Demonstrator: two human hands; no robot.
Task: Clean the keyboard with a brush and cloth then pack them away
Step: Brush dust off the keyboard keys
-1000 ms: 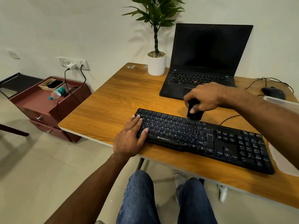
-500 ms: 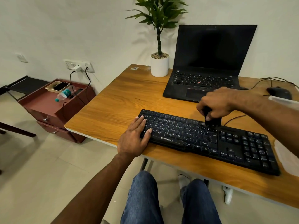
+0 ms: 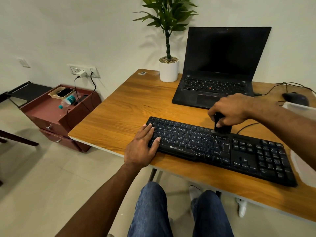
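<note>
Keyboard point(image 3: 220, 149) lies flat on wooden surface point(image 3: 119, 113), near front edge. Right hand point(image 3: 229, 109), grip curled round black brush point(image 3: 222, 128), bristles on upper key rows. Left hand point(image 3: 142, 148) flat, fingers straight, pressing keyboard's left end. Laptop point(image 3: 220, 69) behind, plant point(image 3: 168, 48) beside it.

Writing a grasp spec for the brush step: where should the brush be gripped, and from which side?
Judging by the person's grip: take the brush by its short black handle, from above. It stands upright with bristles down on the keyboard's top row, so only the upper end is free. The right hand wraps it there; the left hand rests flat on the keyboard's left end.
</note>
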